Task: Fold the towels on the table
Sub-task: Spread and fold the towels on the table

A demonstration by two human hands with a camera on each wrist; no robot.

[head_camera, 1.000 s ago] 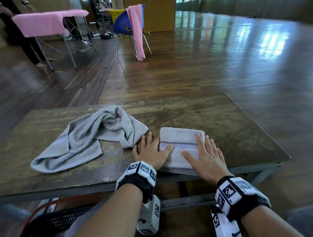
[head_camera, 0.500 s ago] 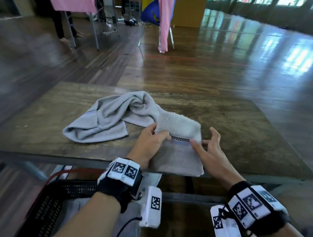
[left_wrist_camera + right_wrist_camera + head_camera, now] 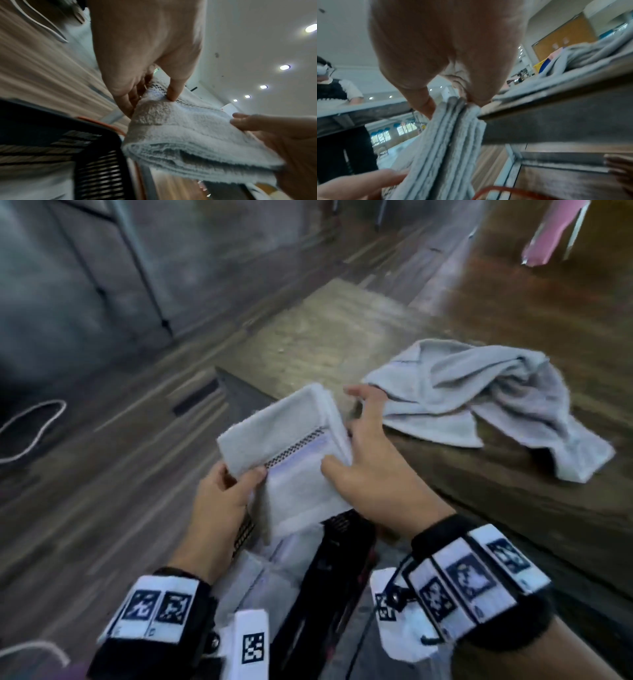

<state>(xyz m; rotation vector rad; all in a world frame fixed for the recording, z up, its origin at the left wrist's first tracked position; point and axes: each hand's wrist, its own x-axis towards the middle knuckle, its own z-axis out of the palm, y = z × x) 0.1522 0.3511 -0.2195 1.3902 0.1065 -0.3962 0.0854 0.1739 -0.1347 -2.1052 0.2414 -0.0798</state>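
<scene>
grey folded towel (image 3: 291,460) pinched by left hand (image 3: 219,508) and right hand (image 3: 373,474), off table (image 3: 342,337).

A second ago the folded towel (image 3: 294,463) lay flat at the near edge of the surface (image 3: 342,337) under both flat palms. Now it is off the surface, held in the air over the black basket (image 3: 337,546). The left hand (image 3: 219,508) pinches its 8 o'clock corner, thumb on top; the right hand (image 3: 373,474) grips its 3 o'clock edge. The head view has swung left, putting the crumpled towel (image 3: 479,402) at 2 o'clock.
</scene>
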